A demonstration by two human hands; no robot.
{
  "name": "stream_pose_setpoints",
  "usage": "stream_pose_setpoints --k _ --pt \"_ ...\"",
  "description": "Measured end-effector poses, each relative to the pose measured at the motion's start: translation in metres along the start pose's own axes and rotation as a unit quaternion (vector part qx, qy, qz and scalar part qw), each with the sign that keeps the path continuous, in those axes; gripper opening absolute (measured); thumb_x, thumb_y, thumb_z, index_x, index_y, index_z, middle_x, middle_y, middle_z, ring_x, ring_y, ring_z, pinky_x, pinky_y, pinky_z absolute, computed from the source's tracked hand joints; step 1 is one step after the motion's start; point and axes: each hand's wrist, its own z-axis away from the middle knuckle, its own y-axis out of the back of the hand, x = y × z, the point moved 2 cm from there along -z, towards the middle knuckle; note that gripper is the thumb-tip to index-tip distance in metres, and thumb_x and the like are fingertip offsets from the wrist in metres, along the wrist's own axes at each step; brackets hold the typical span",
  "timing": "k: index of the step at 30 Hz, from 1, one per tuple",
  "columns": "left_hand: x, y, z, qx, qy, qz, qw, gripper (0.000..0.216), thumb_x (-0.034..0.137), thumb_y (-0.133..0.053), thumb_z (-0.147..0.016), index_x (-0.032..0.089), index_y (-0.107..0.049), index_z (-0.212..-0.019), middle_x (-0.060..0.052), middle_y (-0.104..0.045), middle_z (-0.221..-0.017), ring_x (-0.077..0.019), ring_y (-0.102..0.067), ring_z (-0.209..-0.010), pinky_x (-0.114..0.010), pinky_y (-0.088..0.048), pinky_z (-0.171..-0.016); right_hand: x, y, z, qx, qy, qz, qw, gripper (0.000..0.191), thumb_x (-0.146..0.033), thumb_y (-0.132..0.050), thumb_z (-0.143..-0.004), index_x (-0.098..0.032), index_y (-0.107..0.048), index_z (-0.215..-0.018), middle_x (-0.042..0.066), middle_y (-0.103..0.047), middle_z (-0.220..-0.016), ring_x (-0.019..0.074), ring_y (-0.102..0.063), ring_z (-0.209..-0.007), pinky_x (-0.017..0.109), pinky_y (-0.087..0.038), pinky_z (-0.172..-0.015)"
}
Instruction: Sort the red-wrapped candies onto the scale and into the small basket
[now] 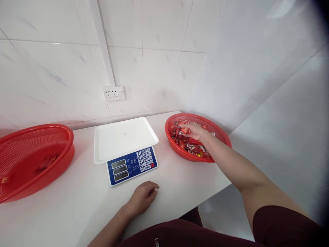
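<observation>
My right hand [195, 131] reaches into the red plastic basket [170, 141] on the right. Its fingers are closed on a red-wrapped candy [185, 130], above several other wrapped candies [194, 149]. My left hand [144, 196] rests on the white table in front of the weighing scale, loosely curled, with a gap between thumb and forefinger and nothing visible in it. The scale has a white tray [125, 139] with nothing on it and a blue keypad panel [133, 165]; its displays appear to read zeros.
A second red basket [67, 145] stands at the left, with a few wrapped items [47, 161] inside, partly blurred. All stand on a white table [177, 181] against a tiled wall. A power socket [113, 93] is fixed above the scale.
</observation>
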Motion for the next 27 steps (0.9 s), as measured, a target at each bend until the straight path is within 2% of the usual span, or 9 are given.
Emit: stream_pose_setpoints --k 7,12,15,19,24,27 --pt "0.000 0.001 0.000 -0.006 0.016 0.004 1.000 0.025 0.023 -0.048 -0.081 0.027 -0.067 -0.096 -0.003 -0.068 -0.085 -0.0179 -0.061 -0.073 -0.027 -0.047 -0.066 0.005 0.000 0.005 0.048 -0.040 -0.035 0.997 0.010 -0.017 -0.072 -0.072 -0.021 -0.064 -0.076 0.000 -0.068 -0.080 0.0104 -0.059 -0.065 0.018 -0.052 -0.046" --pt "0.001 0.002 0.000 -0.018 0.020 -0.002 1.000 0.027 0.023 -0.046 -0.082 0.022 -0.067 -0.099 -0.003 -0.068 -0.087 -0.0168 -0.060 -0.075 -0.026 -0.047 -0.068 -0.003 -0.001 0.013 0.067 -0.028 -0.048 0.996 0.014 -0.025 -0.074 -0.072 -0.021 -0.061 -0.076 -0.001 -0.065 -0.072 0.0086 -0.053 -0.054 0.015 -0.034 -0.033" --pt "0.002 0.002 0.000 -0.014 0.015 -0.003 1.000 0.028 0.022 -0.046 -0.082 0.021 -0.068 -0.099 -0.004 -0.068 -0.087 -0.0167 -0.060 -0.074 -0.027 -0.047 -0.069 -0.012 -0.012 0.016 0.050 -0.004 -0.060 0.997 0.016 -0.028 -0.074 -0.073 -0.022 -0.060 -0.077 -0.003 -0.064 -0.068 0.0079 -0.050 -0.051 0.016 -0.028 -0.032" --pt "0.004 0.003 0.001 -0.017 -0.003 0.002 1.000 0.030 0.020 -0.047 -0.080 0.020 -0.069 -0.101 -0.006 -0.068 -0.090 -0.0169 -0.060 -0.074 -0.028 -0.048 -0.070 -0.027 -0.057 0.018 -0.021 0.033 -0.077 0.996 0.018 -0.034 -0.071 -0.076 -0.021 -0.059 -0.076 -0.001 -0.065 -0.070 0.0086 -0.053 -0.054 0.017 -0.029 -0.034" --pt "0.004 0.003 0.002 -0.016 -0.002 0.004 1.000 0.028 0.020 -0.051 -0.079 0.021 -0.069 -0.101 -0.006 -0.069 -0.090 -0.0162 -0.061 -0.074 -0.027 -0.049 -0.070 -0.041 -0.150 0.025 -0.166 0.062 -0.115 0.977 0.019 -0.034 -0.072 -0.075 -0.021 -0.060 -0.080 -0.001 -0.066 -0.076 0.0112 -0.061 -0.066 0.018 -0.044 -0.046" --pt "0.003 0.003 0.003 -0.015 -0.005 0.001 1.000 0.027 0.019 -0.052 -0.080 0.022 -0.069 -0.100 -0.005 -0.069 -0.091 -0.0161 -0.061 -0.074 -0.027 -0.049 -0.070 -0.043 -0.198 0.031 -0.216 0.069 -0.132 0.965 0.019 -0.033 -0.071 -0.075 -0.021 -0.059 -0.082 0.000 -0.066 -0.083 0.0132 -0.063 -0.075 0.020 -0.050 -0.054"
